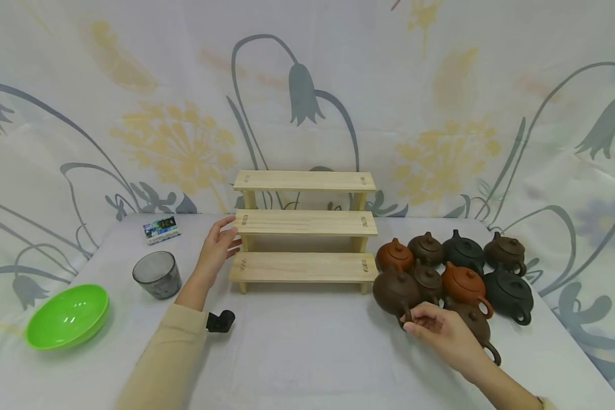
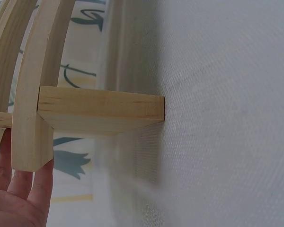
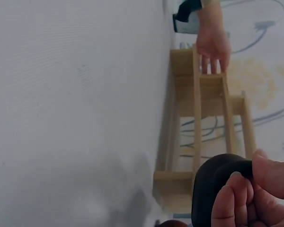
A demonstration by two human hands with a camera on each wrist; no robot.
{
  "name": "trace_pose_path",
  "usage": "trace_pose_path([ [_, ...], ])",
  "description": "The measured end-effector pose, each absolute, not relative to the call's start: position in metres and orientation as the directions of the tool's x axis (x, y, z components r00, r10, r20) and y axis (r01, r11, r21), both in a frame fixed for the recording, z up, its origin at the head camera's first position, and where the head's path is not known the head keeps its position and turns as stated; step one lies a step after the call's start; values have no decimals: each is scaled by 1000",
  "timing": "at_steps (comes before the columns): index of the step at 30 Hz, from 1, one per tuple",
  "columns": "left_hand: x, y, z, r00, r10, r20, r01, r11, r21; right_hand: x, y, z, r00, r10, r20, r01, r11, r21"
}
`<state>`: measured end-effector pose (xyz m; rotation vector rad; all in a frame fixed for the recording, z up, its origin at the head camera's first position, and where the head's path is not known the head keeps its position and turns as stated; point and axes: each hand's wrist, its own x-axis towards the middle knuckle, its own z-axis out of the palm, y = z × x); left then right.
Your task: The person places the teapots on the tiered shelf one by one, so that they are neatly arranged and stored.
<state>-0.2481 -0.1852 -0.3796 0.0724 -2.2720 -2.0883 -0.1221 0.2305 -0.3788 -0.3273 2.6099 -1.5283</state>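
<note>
A three-tier wooden shelf [image 1: 299,267] of pale boards stands at the middle of the table. My left hand [image 1: 217,247] is at its left end, the fairly straight fingers [image 2: 40,189] touching the wood around a board's end. On the right, my right hand [image 1: 443,336] pinches the handle of a dark brown teapot [image 1: 396,290] between thumb and fingers. In the right wrist view the teapot [image 3: 206,189] looks nearly black and is partly covered by the fingers. Close behind it, several brown, black and reddish teapots [image 1: 463,282] crowd together.
To the left are a green bowl [image 1: 69,319], a smoky grey glass [image 1: 158,275] and a small printed packet [image 1: 161,229]. A white cloth [image 1: 297,353] covers the table. Behind it hangs a flower-patterned curtain [image 1: 184,68].
</note>
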Motion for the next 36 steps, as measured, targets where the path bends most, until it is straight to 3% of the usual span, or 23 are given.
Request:
trace_pose_path([
  [9, -248, -186, -380, -998, -64, 7, 1, 82, 997, -129, 218, -352, -942, -304, 138, -266, 434, -861],
  [23, -247, -185, -380, -998, -67, 16, 11, 69, 998, -153, 178, -312, -922, -332, 200, -334, 419, -844],
  [36, -246, -184, -380, -997, -74, 17, 12, 67, 998, -189, 136, -295, -930, -322, 174, -302, 405, -863],
])
